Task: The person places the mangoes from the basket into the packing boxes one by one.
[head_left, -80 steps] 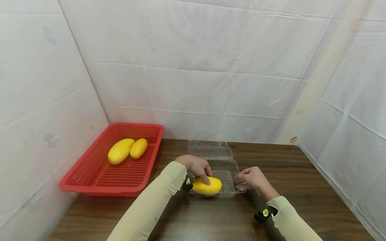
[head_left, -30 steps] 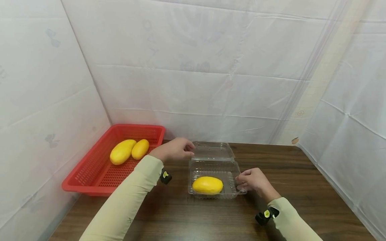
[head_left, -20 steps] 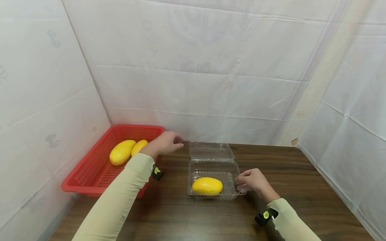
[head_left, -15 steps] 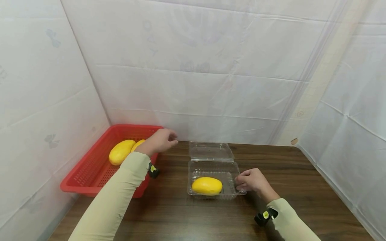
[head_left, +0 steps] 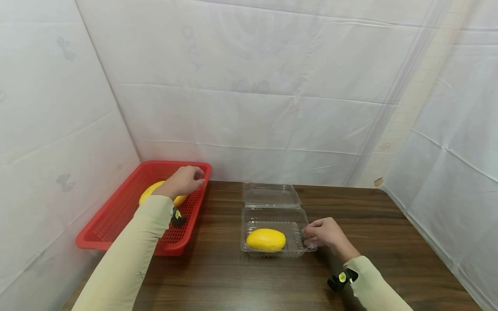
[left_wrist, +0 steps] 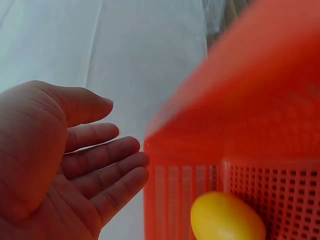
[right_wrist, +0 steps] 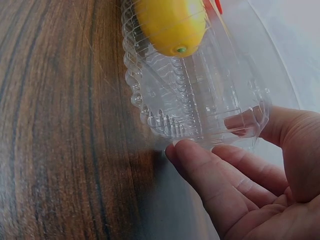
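My left hand (head_left: 182, 180), fingers loosely bent and holding nothing, hangs over the right back part of the red basket (head_left: 95, 242). Beneath it lie yellow oval mangoes (head_left: 149, 191), partly hidden by the hand and wrist; one mango (left_wrist: 225, 217) shows inside the basket in the left wrist view. With thumb inside and fingers outside, my right hand (head_left: 328, 235) pinches the right wall of a clear plastic clamshell container (head_left: 278, 216). A single mango (head_left: 266, 240) lies in the container's front left part, its green stem end facing the hand in the right wrist view.
The container's hinged lid (head_left: 271, 195) lies folded back toward the rear wall. White sheeting (head_left: 249, 129) rises behind and on both sides of the dark wooden table (head_left: 249, 280). The basket stands at the left, near the side sheet.
My left hand has let go of the mango in the container and moved left, over the basket. My right hand stays at the container's right wall.
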A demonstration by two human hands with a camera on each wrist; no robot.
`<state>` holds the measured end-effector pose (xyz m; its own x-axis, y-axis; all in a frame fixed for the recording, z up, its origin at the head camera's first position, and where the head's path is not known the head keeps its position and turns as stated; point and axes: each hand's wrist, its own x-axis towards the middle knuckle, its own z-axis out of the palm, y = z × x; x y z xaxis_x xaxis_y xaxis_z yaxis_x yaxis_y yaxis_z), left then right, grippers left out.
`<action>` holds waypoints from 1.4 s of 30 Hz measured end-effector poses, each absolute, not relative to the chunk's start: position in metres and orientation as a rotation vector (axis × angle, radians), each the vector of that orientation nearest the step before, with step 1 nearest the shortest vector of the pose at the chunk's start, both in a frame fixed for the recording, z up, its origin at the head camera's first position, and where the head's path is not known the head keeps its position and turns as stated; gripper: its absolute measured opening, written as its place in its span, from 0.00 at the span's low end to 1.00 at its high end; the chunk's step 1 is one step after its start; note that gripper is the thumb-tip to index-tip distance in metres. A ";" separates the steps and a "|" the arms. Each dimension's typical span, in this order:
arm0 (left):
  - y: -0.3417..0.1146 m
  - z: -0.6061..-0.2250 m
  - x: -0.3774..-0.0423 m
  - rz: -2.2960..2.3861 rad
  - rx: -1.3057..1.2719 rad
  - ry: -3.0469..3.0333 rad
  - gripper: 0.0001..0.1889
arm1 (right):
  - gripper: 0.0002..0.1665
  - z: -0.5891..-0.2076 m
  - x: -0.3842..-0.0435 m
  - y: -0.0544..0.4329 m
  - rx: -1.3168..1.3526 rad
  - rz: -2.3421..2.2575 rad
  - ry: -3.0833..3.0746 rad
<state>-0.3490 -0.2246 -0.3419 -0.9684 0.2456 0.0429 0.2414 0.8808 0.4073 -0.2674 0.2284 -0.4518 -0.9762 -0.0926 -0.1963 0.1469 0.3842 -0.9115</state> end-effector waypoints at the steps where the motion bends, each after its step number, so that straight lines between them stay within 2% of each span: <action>1: -0.229 -0.343 -0.350 0.652 0.391 3.045 0.22 | 0.13 -0.452 -0.267 0.229 0.061 -1.636 2.429; 17: -0.280 -0.350 -0.355 0.602 0.217 3.024 0.25 | 0.14 -0.452 -0.263 0.229 0.039 -1.647 2.419; 34: -0.315 -0.362 -0.350 0.550 0.124 3.074 0.26 | 0.13 -0.453 -0.265 0.228 0.051 -1.659 2.414; 42: -0.327 -0.365 -0.348 0.531 -0.009 3.044 0.09 | 0.13 -0.453 -0.264 0.227 0.076 -1.638 2.436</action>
<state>-0.3481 -0.3269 -0.3649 -0.9986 0.0033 -0.0523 -0.0146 0.9410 0.3380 -0.2644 0.2273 -0.4531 -0.9777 -0.0712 -0.1974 0.1560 0.3827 -0.9106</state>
